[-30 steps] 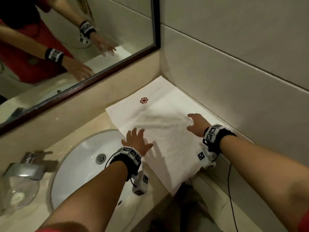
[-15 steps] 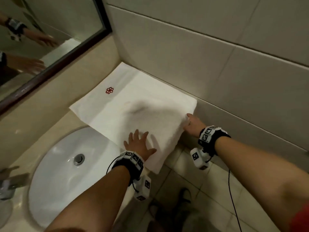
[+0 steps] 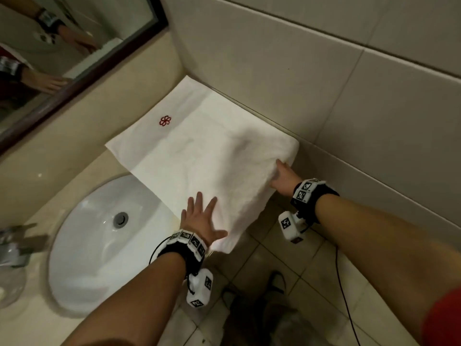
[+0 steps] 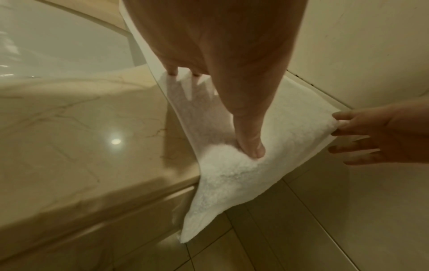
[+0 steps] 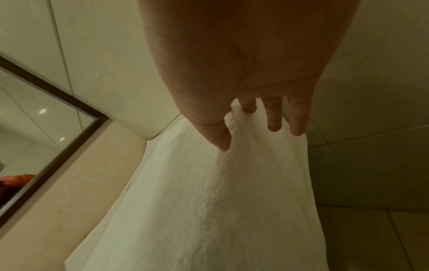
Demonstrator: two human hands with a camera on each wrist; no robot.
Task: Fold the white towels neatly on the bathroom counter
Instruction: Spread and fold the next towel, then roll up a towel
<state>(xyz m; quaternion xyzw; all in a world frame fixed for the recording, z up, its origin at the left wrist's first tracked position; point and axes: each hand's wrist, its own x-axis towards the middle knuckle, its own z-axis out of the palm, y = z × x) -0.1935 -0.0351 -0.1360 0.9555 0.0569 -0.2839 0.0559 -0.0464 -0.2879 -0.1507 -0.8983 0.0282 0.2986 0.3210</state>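
A white towel (image 3: 199,156) lies spread on the tabletop (image 3: 74,171), tucked into the corner between the wall and the ledge under the mirror (image 3: 62,46). Its near end runs past the tabletop's front edge and hangs toward the floor, just right of the sink (image 3: 99,245). A small red emblem (image 3: 165,120) marks the far part.

The left hand (image 3: 200,222) lies flat on the near part of the towel, fingers straight and spread, thumb out to the side, gripping nothing; the left wrist view shows the thumb pressing into the pile near the edge. The right hand (image 3: 283,177) pinches the towel's near right corner: the right wrist view shows the thumb on one face of the cloth and fingers (image 5: 274,119) on the other, and the corner is raised slightly.

The step in hand appears to be the start of a fold: one hand anchors the cloth while the other takes hold of the overhanging end. The next move probably calls for the left hand to take the near left corner, which hangs below the edge, so both corners can be carried toward the emblem end together. Edges would need lining up before the crease is pressed. If only the right corner is lifted, the fold would likely come out skewed.
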